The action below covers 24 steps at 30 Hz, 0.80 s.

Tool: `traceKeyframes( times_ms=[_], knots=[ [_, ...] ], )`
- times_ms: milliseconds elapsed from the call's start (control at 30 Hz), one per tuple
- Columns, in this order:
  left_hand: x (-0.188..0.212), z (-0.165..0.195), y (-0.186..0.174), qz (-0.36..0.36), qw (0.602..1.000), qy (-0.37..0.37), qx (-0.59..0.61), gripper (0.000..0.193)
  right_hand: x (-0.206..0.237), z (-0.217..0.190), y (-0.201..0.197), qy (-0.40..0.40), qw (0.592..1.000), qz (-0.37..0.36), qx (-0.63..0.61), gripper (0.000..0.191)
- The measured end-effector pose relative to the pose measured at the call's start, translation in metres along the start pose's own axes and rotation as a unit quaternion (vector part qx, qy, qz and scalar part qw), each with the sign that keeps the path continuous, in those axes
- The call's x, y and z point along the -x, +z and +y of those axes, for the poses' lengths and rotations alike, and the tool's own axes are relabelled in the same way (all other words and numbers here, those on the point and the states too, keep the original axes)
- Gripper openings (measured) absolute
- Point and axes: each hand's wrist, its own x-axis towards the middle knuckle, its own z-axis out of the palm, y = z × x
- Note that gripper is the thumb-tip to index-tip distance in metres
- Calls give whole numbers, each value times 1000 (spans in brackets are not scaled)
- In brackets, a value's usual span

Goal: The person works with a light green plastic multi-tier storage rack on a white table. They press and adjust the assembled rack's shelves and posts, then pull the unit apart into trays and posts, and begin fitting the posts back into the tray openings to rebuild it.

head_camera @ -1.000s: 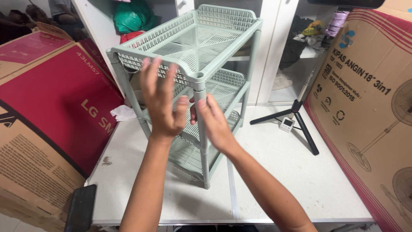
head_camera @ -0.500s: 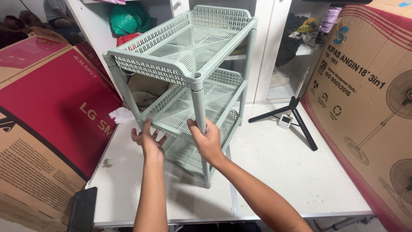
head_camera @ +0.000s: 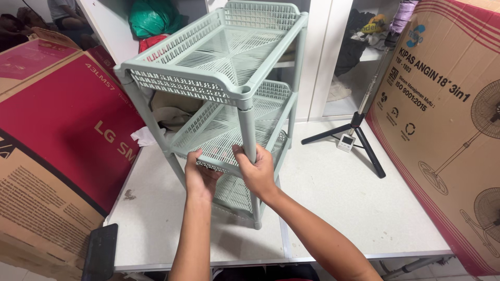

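Head view: looking down past both forearms at a pale green three-tier rack (head_camera: 224,67) standing on a white surface (head_camera: 338,203), centre of the frame.
Near, lower left: dark phone (head_camera: 100,252) lying at the surface's front edge.
Left hand (head_camera: 200,179): under the front rim of the middle tray (head_camera: 224,132), fingers curled up against it, grip closed on that rim.
Right hand (head_camera: 256,171): wrapped around the front corner post (head_camera: 249,138) at middle-tray height, grip closed on the post.
Bottom tray (head_camera: 232,193): low, partly hidden behind the hands.
Risk: the rack looks light and tall, so a hard push could tip it toward the left of the frame; a loose post joint could pop out if the tray is levered upward.
Middle right: black tripod (head_camera: 359,130) near the rack, easily knocked.
Flanks: red carton (head_camera: 62,119) at left, fan carton (head_camera: 448,119) at right.
Far: white cupboard (head_camera: 323,57) with clutter.
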Motion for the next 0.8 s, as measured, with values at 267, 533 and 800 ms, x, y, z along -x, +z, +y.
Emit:
traceKeyframes(
  times_ms=[267,533,800],
  knots=[
    [14,-23,20,28,995,13,97,39,-22,-4,-42,12,999,2,41,22],
    [13,-65,64,23,989,17,146,42,-67,9,-106,10,1000,14,2,13],
    [29,-104,111,95,991,-1,98,96,-87,17,-167,-23,995,90,25,13]
  ],
)
